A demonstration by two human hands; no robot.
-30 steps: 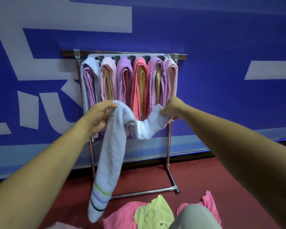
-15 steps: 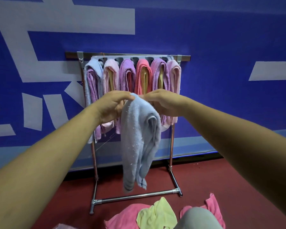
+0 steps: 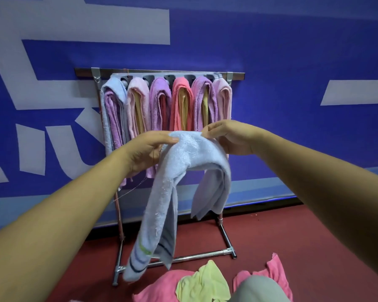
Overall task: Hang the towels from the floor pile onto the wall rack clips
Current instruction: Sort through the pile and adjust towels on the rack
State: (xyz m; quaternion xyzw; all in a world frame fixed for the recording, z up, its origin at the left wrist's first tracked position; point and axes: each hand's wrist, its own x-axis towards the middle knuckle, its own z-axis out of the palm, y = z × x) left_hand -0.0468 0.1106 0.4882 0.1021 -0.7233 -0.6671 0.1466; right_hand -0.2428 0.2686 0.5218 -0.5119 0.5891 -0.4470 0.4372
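Note:
I hold a light blue towel (image 3: 179, 184) with striped ends in front of the rack. My left hand (image 3: 148, 151) pinches its top edge on the left and my right hand (image 3: 229, 138) pinches it on the right. The towel drapes in two hanging folds below my hands. Behind it the metal rack (image 3: 159, 73) carries several folded towels (image 3: 181, 105) in blue, pink, purple and coral, tucked into its grey clip strip. The floor pile (image 3: 201, 284) of pink and yellow towels lies at the bottom of the view.
The rack stands on a metal floor frame (image 3: 196, 256) against a blue wall with white lettering. The floor is dark red. A grey rounded shape (image 3: 260, 289), probably my knee, shows at the bottom edge beside the pile.
My hands first came together with the towel bunched, and now they have parted slightly, lower in the view. The towel has opened into two hanging folds, its striped end swinging down left.

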